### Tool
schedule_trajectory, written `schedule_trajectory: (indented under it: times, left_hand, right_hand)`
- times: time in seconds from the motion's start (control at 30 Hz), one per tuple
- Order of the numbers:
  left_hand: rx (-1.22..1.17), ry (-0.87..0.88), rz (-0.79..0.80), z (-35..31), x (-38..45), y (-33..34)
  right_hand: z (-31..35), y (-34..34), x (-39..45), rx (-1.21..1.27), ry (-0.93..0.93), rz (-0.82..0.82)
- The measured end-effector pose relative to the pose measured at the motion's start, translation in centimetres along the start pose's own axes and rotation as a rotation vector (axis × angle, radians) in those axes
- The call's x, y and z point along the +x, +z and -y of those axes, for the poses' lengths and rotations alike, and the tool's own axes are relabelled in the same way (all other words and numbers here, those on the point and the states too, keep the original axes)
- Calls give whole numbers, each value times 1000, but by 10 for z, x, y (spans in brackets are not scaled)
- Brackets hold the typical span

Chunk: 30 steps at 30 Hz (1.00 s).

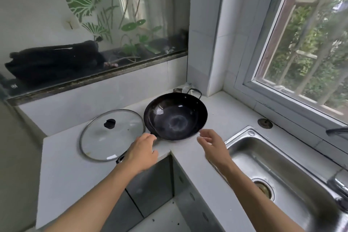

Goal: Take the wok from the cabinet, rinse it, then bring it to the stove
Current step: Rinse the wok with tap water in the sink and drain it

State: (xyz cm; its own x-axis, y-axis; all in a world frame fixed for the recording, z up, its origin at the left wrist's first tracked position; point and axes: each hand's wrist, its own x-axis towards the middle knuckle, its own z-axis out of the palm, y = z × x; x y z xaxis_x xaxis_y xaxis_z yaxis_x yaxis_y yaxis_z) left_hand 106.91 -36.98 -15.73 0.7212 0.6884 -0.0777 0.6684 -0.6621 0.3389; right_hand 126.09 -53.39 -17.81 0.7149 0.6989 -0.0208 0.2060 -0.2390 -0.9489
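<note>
No legible writing or brand anywhere. Black wok [176, 117] sits upright on white counter [62, 173], corner spot, empty, loop handle at its 1 o'clock. Left hand [144, 151] at wok's 7 o'clock, over long handle, fingers curled; whether clamped on it, cannot tell. Right hand [212, 144] at wok's 4 o'clock, fingers spread apart, holding nothing, just off rim. Glass lid [112, 134] flat at wok's 9 o'clock, edges touching. Steel sink [282, 175] at 4 o'clock, basin empty.
</note>
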Motion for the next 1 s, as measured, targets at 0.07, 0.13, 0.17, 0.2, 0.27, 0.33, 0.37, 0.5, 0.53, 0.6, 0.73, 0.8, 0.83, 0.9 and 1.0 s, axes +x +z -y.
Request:
schedule_trajectory:
  times: [0.07, 0.13, 0.17, 0.2, 0.27, 0.33, 0.37, 0.5, 0.53, 0.6, 0.73, 0.8, 0.83, 0.9, 1.0]
  left_hand:
    - [-7, 11, -11, 6, 17, -5]
    - [-23, 28, -30, 12, 34, -9]
    - [-28, 36, -37, 16, 42, -10]
    - [-36, 45, -36, 21, 49, -11]
    - [-38, 71, -34, 33, 64, -8]
    - [-17, 101, -28, 46, 80, -6]
    - [-13, 116, -30, 51, 88, -6]
    - [-32, 116, -21, 70, 111, -3]
    - [-40, 110, -18, 73, 114, -2]
    - [-31, 100, -7, 78, 121, 1]
    - [48, 39, 57, 81, 132, 13]
    - [73, -2, 80, 82, 136, 21]
    - [81, -24, 88, 82, 138, 26]
    - [102, -61, 90, 84, 141, 37]
    - [128, -92, 94, 87, 148, 52]
  right_hand:
    - [9, 3, 16, -12, -8, -7]
    - [19, 7, 33, -37, -25, -17]
    - [23, 9, 41, -61, -37, -28]
    - [25, 12, 49, -83, -39, -44]
    - [29, 20, 65, -107, -29, -84]
    - [34, 31, 79, -148, -24, -98]
    - [37, 38, 86, -176, -27, -104]
    - [41, 60, 107, -293, -33, -96]
    - [41, 64, 111, -327, -36, -89]
    - [38, 69, 121, -419, -46, -63]
    - [35, 79, 151, -558, -97, 10]
    - [36, 85, 171, -614, -146, 56]
    - [37, 87, 182, -639, -170, 75]
    - [33, 90, 207, -683, -214, 106]
    - [19, 90, 246, -715, -251, 151]
